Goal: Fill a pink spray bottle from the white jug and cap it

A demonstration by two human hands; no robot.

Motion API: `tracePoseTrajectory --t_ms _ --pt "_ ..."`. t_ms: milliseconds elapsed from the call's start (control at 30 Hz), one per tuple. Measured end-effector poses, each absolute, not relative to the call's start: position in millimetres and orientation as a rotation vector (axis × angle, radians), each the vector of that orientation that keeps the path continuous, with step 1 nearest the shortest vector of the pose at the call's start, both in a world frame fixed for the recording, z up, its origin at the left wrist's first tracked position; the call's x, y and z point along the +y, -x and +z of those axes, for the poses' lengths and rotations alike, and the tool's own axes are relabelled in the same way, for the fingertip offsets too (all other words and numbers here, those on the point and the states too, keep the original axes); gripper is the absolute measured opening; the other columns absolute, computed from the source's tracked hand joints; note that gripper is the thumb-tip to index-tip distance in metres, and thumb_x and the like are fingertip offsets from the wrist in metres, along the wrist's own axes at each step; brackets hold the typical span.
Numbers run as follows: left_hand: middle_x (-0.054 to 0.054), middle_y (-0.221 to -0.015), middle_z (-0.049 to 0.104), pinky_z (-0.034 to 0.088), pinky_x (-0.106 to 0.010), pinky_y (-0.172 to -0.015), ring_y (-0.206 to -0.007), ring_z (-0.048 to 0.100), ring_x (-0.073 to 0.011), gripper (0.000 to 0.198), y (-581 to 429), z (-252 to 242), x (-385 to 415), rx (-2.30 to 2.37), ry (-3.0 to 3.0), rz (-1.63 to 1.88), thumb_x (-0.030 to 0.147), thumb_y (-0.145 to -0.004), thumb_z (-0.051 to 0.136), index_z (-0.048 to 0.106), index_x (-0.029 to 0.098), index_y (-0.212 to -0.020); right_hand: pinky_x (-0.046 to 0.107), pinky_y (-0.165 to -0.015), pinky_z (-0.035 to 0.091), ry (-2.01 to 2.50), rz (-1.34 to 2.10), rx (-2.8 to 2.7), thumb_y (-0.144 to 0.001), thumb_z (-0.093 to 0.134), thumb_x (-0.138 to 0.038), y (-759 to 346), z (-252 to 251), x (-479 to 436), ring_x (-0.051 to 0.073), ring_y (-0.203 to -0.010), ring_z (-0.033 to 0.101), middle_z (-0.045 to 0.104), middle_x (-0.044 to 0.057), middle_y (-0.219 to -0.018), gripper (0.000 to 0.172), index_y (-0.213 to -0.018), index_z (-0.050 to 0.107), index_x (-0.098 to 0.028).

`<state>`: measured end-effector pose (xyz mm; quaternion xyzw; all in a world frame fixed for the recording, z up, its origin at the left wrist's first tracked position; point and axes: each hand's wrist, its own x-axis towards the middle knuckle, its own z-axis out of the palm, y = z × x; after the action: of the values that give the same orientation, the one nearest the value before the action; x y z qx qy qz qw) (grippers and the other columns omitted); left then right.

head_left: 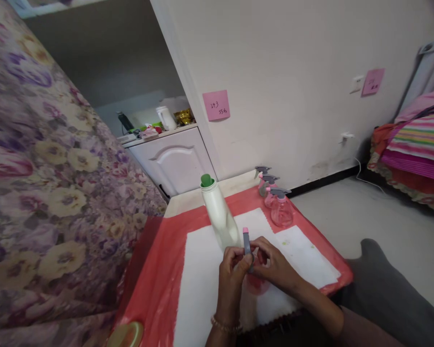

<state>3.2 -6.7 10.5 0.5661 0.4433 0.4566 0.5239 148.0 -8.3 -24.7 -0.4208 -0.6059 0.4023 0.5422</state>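
Observation:
My left hand (235, 265) and my right hand (271, 262) are closed together around the grey spray head (246, 240) of a spray bottle, its pink nozzle pointing away from me. Below my fingers shows the bottle's clear pink body (257, 285), partly hidden by my hands, over the white cloth (198, 270). Just beyond my left hand stands a tall pale-green bottle (220, 214) with a green piece (206, 180) in its mouth. Several similar pink spray bottles (282, 213) with grey heads stand in a row at the far right of the table.
A red cover (155, 260) lies over the table beneath the white cloth. At the near left edge sits a round gold lid (126, 335). A floral curtain (58, 193) hangs on the left, and a white cabinet (173, 156) stands behind. To the right is a bed (415, 149).

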Motion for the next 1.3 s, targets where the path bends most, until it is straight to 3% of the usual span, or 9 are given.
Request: tracePoseTrajectory --t_ms 100,200,400,600,800,967,1067,1167,1300 --pt "-0.004 -0.085 0.064 0.046 -0.03 -0.074 -0.083 0.059 -0.0207 0.025 -3.4 9.4 -6.6 1.053 -1.356 1.097 0.04 -0.079 0.07 0.066 0.017 -0.087 0.027 -0.06 0.036 0.95 0.958 -1.461 -0.082 0.068 -0.041 -147.9 -25.0 -7.6 0.013 -0.067 0.044 0.048 -0.003 -0.08 0.021 -0.082 0.06 -0.021" --pt "-0.003 -0.083 0.063 0.045 -0.03 -0.074 -0.084 0.058 -0.0209 0.025 -3.5 9.0 -5.7 1.073 -1.361 1.103 0.041 -0.078 0.071 0.065 0.018 -0.086 0.026 -0.057 0.032 1.051 0.884 -1.316 -0.078 0.073 -0.041 -141.8 -30.2 -7.0 0.013 -0.063 0.04 0.044 -0.005 -0.074 0.026 -0.079 0.056 -0.022" --pt "-0.003 -0.085 0.063 0.045 -0.03 -0.075 -0.085 0.057 -0.0207 0.025 -3.4 8.8 -5.0 1.084 -1.374 1.102 0.041 -0.079 0.069 0.065 0.018 -0.088 0.027 -0.063 0.037 0.957 0.964 -1.476 -0.082 0.069 -0.04 -149.0 -25.4 -8.0 0.014 -0.071 0.046 0.05 -0.002 -0.086 0.023 -0.095 0.063 -0.022" --pt "-0.004 -0.083 0.063 0.046 -0.03 -0.075 -0.085 0.058 -0.0219 0.027 -3.2 7.0 -4.6 1.107 -1.367 1.11 0.043 -0.077 0.071 0.066 0.018 -0.085 0.026 -0.058 0.034 1.04 0.864 -1.314 -0.078 0.072 -0.039 -142.6 -33.7 -6.3 0.013 -0.064 0.041 0.046 -0.005 -0.075 0.024 -0.079 0.055 -0.022" --pt "-0.004 -0.086 0.065 0.047 -0.03 -0.074 -0.083 0.06 -0.0216 0.027 -3.6 10.1 -6.3 1.081 -1.359 1.097 0.044 -0.078 0.07 0.066 0.018 -0.087 0.028 -0.064 0.038 0.945 0.89 -1.493 -0.083 0.068 -0.039 -147.1 -31.1 -7.6 0.014 -0.072 0.046 0.05 -0.001 -0.086 0.02 -0.093 0.063 -0.022" --pt "-0.003 -0.082 0.064 0.046 -0.028 -0.071 -0.081 0.059 -0.021 0.028 -3.9 12.1 -5.1 1.087 -1.349 1.11 0.045 -0.076 0.072 0.066 0.018 -0.083 0.027 -0.059 0.034 1.031 0.84 -1.352 -0.077 0.073 -0.041 -143.8 -31.9 -5.8 0.013 -0.065 0.041 0.046 -0.004 -0.076 0.025 -0.078 0.057 -0.022" --pt "-0.003 -0.082 0.065 0.046 -0.028 -0.072 -0.081 0.059 -0.0211 0.029 -4.6 13.6 -5.1 1.088 -1.343 1.107 0.045 -0.076 0.072 0.066 0.018 -0.084 0.026 -0.059 0.034 1.05 0.867 -1.342 -0.073 0.077 -0.04 -144.6 -30.9 -5.9 0.013 -0.065 0.041 0.047 -0.004 -0.081 0.029 -0.085 0.058 -0.022" --pt "-0.003 -0.082 0.066 0.046 -0.029 -0.071 -0.08 0.061 -0.0207 0.027 -5.6 14.2 -5.9 1.069 -1.335 1.1 0.043 -0.078 0.07 0.066 0.018 -0.085 0.027 -0.063 0.037 0.957 0.935 -1.46 -0.081 0.07 -0.04 -149.3 -26.7 -7.0 0.014 -0.069 0.045 0.049 -0.002 -0.085 0.023 -0.093 0.063 -0.022" --pt "-0.003 -0.082 0.067 0.047 -0.029 -0.071 -0.079 0.061 -0.0206 0.026 -5.9 12.1 -6.1 1.07 -1.327 1.101 0.043 -0.077 0.071 0.066 0.018 -0.084 0.027 -0.061 0.035 0.977 0.892 -1.387 -0.081 0.069 -0.039 -146.7 -27.3 -7.6 0.014 -0.067 0.044 0.047 -0.003 -0.077 0.02 -0.08 0.06 -0.021"
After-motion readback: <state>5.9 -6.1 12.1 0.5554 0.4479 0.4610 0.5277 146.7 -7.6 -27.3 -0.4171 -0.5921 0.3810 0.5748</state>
